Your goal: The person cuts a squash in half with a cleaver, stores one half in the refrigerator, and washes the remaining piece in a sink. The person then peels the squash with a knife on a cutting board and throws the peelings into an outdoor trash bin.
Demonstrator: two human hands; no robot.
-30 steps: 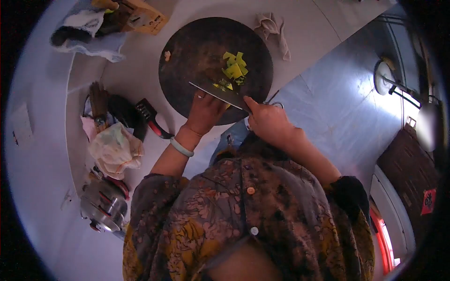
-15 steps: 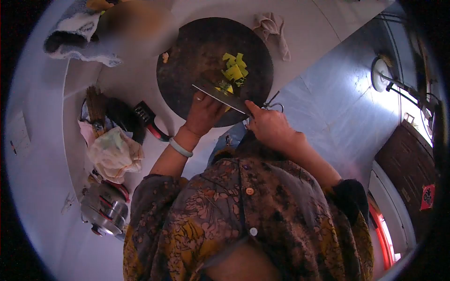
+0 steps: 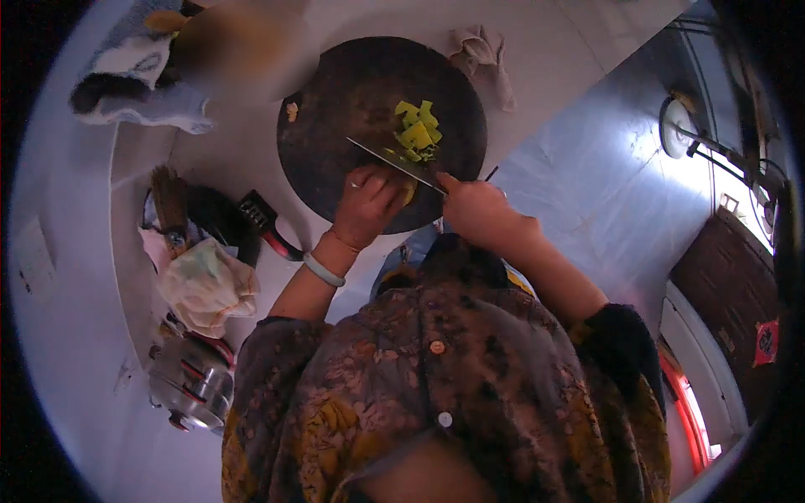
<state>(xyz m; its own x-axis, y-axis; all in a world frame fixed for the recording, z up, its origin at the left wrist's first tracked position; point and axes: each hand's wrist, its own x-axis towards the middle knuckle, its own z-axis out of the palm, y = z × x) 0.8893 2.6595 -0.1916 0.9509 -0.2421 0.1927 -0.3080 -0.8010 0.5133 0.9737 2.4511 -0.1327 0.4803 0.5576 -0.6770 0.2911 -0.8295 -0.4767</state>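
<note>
On a dark round chopping board (image 3: 331, 109) lies a small pile of cut yellow-green vegetable pieces (image 3: 417, 132). My right hand (image 3: 482, 211) is closed around the handle of a kitchen knife (image 3: 390, 161), whose blade slants across the board just below the pile. Behind the blade, my left hand (image 3: 369, 199) presses its curled fingers on a yellow-green vegetable piece (image 3: 409, 193), mostly hidden by the fingers and the knife. A small pale scrap (image 3: 292, 111) sits near the board's left edge.
A crumpled cloth (image 3: 485, 59) lies beyond the board at the upper right. To the left are a black-and-red knife sharpener (image 3: 267, 225), a brush (image 3: 169, 201), a light cloth (image 3: 208, 285) and a metal pot (image 3: 191, 381). A blurred brownish round shape (image 3: 243, 50) is at the upper left.
The knife has shifted slightly away from me across the board, closer to the pile. A yellow piece seen beside the blade earlier is less visible. Both hands keep their hold.
</note>
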